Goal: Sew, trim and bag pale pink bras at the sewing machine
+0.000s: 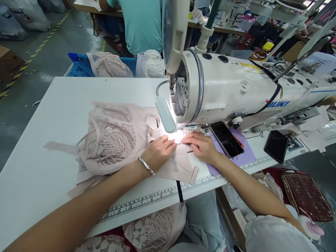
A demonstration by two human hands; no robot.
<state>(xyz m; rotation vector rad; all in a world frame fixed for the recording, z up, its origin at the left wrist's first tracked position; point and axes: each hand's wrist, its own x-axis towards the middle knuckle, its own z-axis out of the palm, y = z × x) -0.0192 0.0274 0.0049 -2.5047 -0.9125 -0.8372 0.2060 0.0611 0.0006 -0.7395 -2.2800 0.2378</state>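
Observation:
A beige lace bra (115, 140) lies on the white sewing table, its thin band stretching under the needle area of the sewing machine (220, 87). My left hand (160, 151), with a ring and a bracelet, is closed on the band just left of the needle, fingers pressed together on the cloth. From the other side my right hand (201, 146) pinches the band's edge with thumb and fingertips. The two hands' fingertips are a small distance apart. Bright light from a small lamp (166, 114) washes out the cloth there, and the machine head hides the needle.
A phone (228, 139) rests on purple paper (245, 154) right of my right hand; a dark device (276, 147) lies farther right. A ruler strip (147, 201) follows the table's front edge. Beyond the table are more lace cups (111, 64) and a co-worker's teal shirt (141, 24).

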